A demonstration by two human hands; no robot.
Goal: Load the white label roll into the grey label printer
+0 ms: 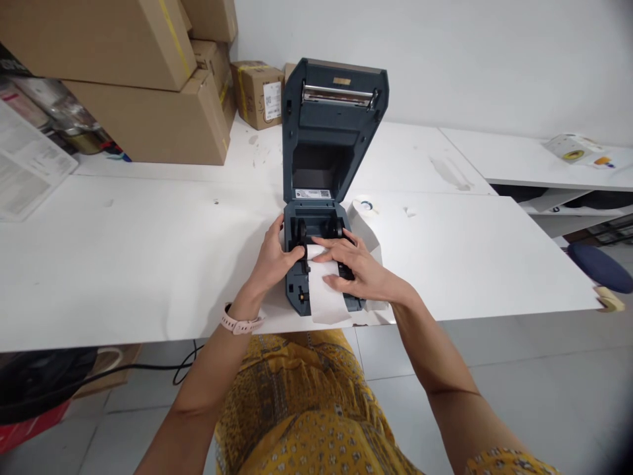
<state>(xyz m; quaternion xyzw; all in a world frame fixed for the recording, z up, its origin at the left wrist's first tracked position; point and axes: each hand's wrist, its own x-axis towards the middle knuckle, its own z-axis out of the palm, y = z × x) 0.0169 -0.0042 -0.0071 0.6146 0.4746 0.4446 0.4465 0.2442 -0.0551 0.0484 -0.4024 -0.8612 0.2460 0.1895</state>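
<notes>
A dark blue-grey label printer (324, 128) stands near the front edge of the white table, its lid raised. White label paper (327, 300) lies in its lower part, the loose end hanging over the front. My left hand (271, 258) grips the printer's left wall, fingers outside and thumb inside on a black guide beside the paper. Over the paper, my right hand (360, 265) holds it with fingertips on the rolled part and thumb lower on the strip. Behind my right hand, a further length of white paper (366, 231) curls beside the printer.
Cardboard boxes (153, 125) are stacked at the back left, with a smaller taped box (257, 95) near the printer. A clear plastic package (30, 158) lies far left. A white box (573, 146) sits at the back right. A dark blue stool (598, 267) stands beyond the table's right end.
</notes>
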